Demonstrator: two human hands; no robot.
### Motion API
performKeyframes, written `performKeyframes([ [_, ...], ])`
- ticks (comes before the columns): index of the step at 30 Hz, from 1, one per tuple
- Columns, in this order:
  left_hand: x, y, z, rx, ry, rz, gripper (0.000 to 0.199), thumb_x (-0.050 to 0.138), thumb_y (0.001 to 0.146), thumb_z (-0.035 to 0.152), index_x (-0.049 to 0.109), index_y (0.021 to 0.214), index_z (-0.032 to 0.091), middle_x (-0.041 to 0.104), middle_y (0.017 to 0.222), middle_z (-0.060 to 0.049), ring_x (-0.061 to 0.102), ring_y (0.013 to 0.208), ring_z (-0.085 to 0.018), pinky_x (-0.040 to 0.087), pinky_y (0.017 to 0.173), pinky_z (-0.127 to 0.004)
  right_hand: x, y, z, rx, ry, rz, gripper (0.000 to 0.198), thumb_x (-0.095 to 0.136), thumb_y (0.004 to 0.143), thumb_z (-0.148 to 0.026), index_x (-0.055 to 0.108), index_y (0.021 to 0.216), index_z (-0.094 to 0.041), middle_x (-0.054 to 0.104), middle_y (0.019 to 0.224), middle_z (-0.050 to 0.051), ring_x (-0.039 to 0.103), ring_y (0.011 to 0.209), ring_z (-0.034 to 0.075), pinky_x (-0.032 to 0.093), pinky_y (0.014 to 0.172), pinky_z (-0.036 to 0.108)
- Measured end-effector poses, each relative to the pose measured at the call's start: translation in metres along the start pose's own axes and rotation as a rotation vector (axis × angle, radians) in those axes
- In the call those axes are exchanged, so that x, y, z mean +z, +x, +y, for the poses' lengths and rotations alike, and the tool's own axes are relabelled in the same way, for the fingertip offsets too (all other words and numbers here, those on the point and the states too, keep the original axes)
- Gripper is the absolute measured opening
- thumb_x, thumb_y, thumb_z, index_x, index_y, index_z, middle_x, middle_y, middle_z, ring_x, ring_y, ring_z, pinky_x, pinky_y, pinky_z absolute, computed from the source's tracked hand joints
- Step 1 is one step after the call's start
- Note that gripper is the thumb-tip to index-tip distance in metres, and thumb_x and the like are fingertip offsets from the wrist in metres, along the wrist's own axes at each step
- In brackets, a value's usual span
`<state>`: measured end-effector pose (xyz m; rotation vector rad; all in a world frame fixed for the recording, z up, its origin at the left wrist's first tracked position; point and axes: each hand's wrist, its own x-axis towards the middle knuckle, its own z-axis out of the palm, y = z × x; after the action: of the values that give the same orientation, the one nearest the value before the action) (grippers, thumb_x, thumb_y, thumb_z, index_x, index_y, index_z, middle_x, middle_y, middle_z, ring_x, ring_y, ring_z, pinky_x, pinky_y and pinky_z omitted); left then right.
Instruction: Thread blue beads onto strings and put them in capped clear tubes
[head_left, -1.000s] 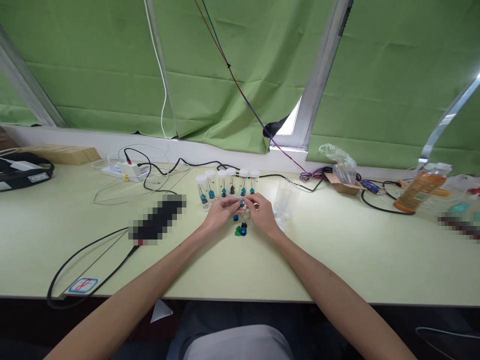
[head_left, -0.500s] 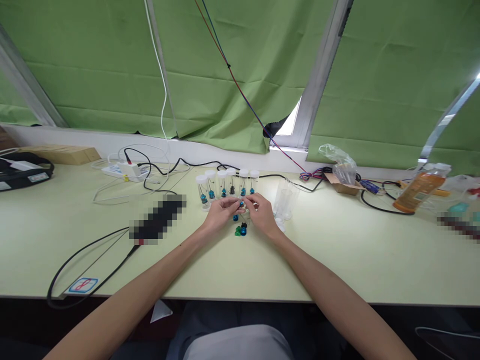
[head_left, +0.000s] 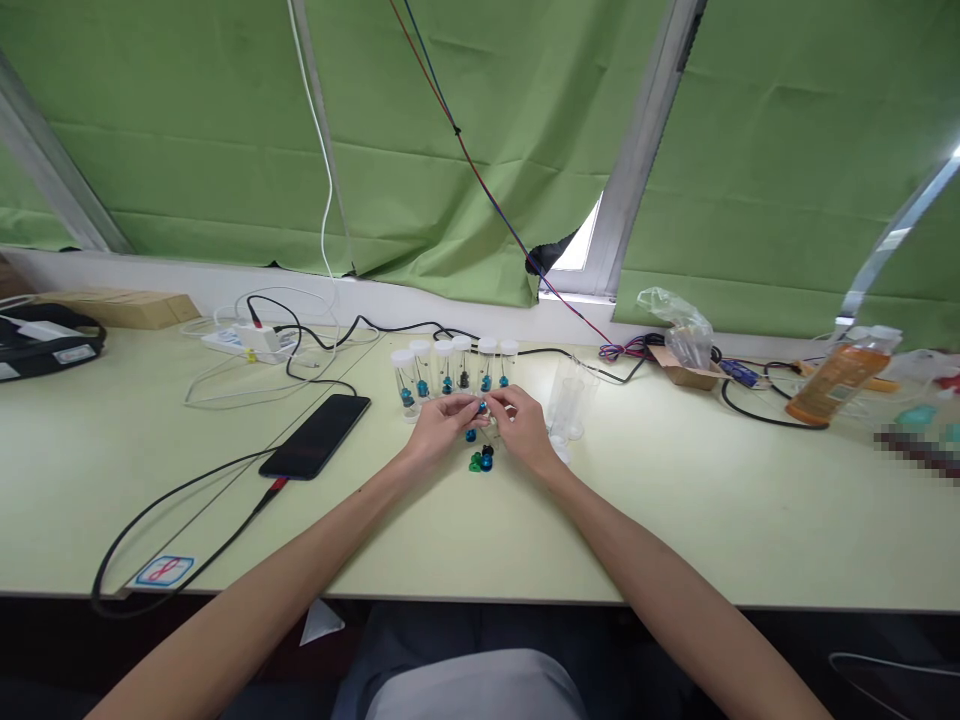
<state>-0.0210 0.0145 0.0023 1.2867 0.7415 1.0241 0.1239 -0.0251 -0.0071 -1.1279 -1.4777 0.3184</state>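
My left hand [head_left: 442, 420] and my right hand [head_left: 520, 425] meet over the table, fingertips pinched on a small blue piece [head_left: 482, 407]. Its exact kind is too small to make out. Just below my fingers lie another blue piece [head_left: 471, 435], a dark blue round piece [head_left: 487, 461], a green piece [head_left: 475, 461] and a black one. Behind my hands stands a row of clear tubes with white caps [head_left: 403, 375], each holding a blue or dark piece with thin wires. By my right hand are clear, uncapped tubes [head_left: 570, 400] and white caps [head_left: 559, 449].
A phone [head_left: 315, 437] with a black cable lies to the left. At the back left sits a white charger [head_left: 261, 342] among cables. To the right are a small cardboard box [head_left: 684, 370] with a plastic bag and a leaning bottle of orange liquid [head_left: 844, 378].
Hardly anything differs. Both hands stay at the same spot around the small blue piece, with only slight finger motion at most.
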Motion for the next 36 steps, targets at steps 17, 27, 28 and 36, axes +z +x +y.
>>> performKeyframes([
  [17,0.002,-0.0015,0.001,-0.035,-0.048,0.027,0.028,0.083,0.068,0.032,0.075,0.085,0.012,0.075,0.087,-0.011,0.07,0.073,-0.017,0.055,0.088,-0.036,-0.001,-0.0008,-0.0009,-0.017,-0.005,0.0,0.016,0.053,0.09,-0.026,0.067,0.086,-0.02,0.063,0.086,0.003,0.06,0.078,0.015,0.049,0.065,0.025],
  [27,0.0036,-0.0019,0.0035,-0.064,-0.059,0.06,0.026,0.083,0.068,0.028,0.074,0.085,0.011,0.075,0.085,-0.01,0.07,0.072,-0.016,0.055,0.089,-0.036,-0.0014,-0.0009,-0.0015,-0.026,-0.002,0.004,0.016,0.052,0.09,-0.027,0.066,0.085,-0.02,0.063,0.086,0.003,0.06,0.078,0.015,0.05,0.065,0.026],
  [28,0.0038,-0.002,0.0037,-0.065,-0.059,0.064,0.025,0.083,0.068,0.028,0.074,0.084,0.011,0.074,0.085,-0.01,0.07,0.072,-0.016,0.055,0.089,-0.035,-0.0013,-0.001,-0.0016,-0.026,-0.001,0.005,0.016,0.052,0.09,-0.027,0.066,0.085,-0.02,0.063,0.086,0.003,0.06,0.078,0.015,0.049,0.065,0.025],
  [36,0.0014,-0.0011,0.0031,-0.037,-0.034,0.079,0.027,0.081,0.071,0.029,0.072,0.088,0.01,0.073,0.086,-0.01,0.07,0.071,-0.016,0.055,0.087,-0.036,-0.0036,0.002,0.004,-0.035,-0.091,0.066,0.018,0.047,0.093,-0.024,0.064,0.092,-0.019,0.063,0.092,0.006,0.06,0.085,0.016,0.049,0.069,0.026],
])
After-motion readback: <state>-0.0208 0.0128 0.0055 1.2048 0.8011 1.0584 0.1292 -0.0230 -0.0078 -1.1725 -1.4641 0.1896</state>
